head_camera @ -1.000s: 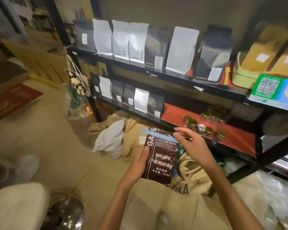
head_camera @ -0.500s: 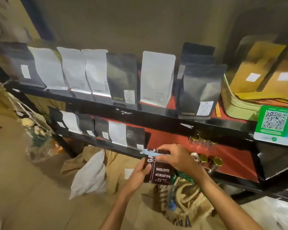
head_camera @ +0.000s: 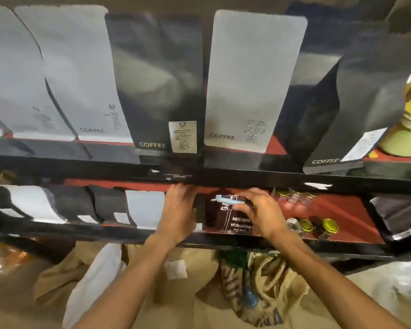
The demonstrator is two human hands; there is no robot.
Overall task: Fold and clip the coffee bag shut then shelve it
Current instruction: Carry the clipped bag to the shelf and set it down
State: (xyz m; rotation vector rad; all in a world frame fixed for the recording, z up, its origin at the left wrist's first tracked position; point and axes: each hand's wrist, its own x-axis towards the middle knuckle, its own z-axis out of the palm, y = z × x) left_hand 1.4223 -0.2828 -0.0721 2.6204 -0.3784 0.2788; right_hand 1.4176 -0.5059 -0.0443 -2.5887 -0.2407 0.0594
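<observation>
The dark brown coffee bag (head_camera: 226,218) with white print stands upright on the red lower shelf (head_camera: 342,210). A light blue clip (head_camera: 224,199) runs along its folded top. My right hand (head_camera: 259,210) grips the bag's top right corner at the clip. My left hand (head_camera: 178,212) is just left of the bag. Its fingers lie flat against a neighbouring black bag (head_camera: 199,210) and hold nothing.
A row of black and white bags (head_camera: 145,207) fills the lower shelf to the left. Gold-lidded jars (head_camera: 328,225) stand to the right. Tall coffee bags (head_camera: 252,79) line the upper shelf. Burlap sacks (head_camera: 266,288) lie on the floor below.
Both hands carried the clipped bag up and forward onto the lower shelf. My left hand has let go of it and moved to the black bag beside it. The view has closed in on the shelves.
</observation>
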